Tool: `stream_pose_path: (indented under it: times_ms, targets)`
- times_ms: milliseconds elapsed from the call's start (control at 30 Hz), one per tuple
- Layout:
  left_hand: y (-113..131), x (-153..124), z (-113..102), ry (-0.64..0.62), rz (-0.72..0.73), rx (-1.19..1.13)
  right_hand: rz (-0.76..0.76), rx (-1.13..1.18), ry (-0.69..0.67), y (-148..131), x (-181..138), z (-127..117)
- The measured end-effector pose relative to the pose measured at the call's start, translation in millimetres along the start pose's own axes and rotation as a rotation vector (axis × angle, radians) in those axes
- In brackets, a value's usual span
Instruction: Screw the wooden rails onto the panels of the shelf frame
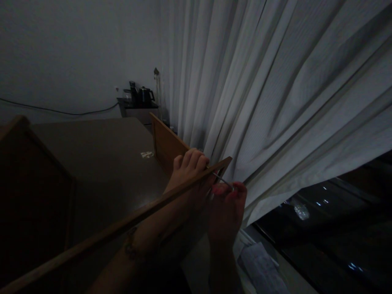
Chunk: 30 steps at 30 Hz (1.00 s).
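A wooden drawer-like frame stands with its long top edge (143, 212) running diagonally in front of me, up to a corner on the right. My left hand (190, 163), with a bracelet on its wrist, reaches behind this edge, its fingers curled on the wood near the corner. Just outside the corner, my right hand (228, 208) is closed in a pinch on a thin metal rod (223, 179), which looks like a hex key. The rod points at the wood, where its tip meets the edge; dim light hides the exact contact.
The frame's far panel (167, 139) and left panel (33, 196) rise from a grey tabletop (110, 151). Small pale pieces (147, 154) lie there. A white curtain (245, 90) hangs close on the right. Behind stands a black kettle (145, 95). Papers (261, 267) lie lower right.
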<state>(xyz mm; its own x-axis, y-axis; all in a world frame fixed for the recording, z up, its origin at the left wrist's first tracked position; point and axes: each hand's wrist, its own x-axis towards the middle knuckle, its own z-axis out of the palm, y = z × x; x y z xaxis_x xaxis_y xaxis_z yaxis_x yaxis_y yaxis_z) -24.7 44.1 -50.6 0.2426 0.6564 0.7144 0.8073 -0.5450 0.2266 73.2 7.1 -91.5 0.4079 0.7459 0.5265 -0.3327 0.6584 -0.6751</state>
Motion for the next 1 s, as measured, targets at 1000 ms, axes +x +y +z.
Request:
stream_pose_path:
  times_ms: [1000]
  targets:
    - [-1.4,-0.5,3.0,0.006,0.005,0.008,-0.295,-0.353,0.257,15.2,7.8,17.1]
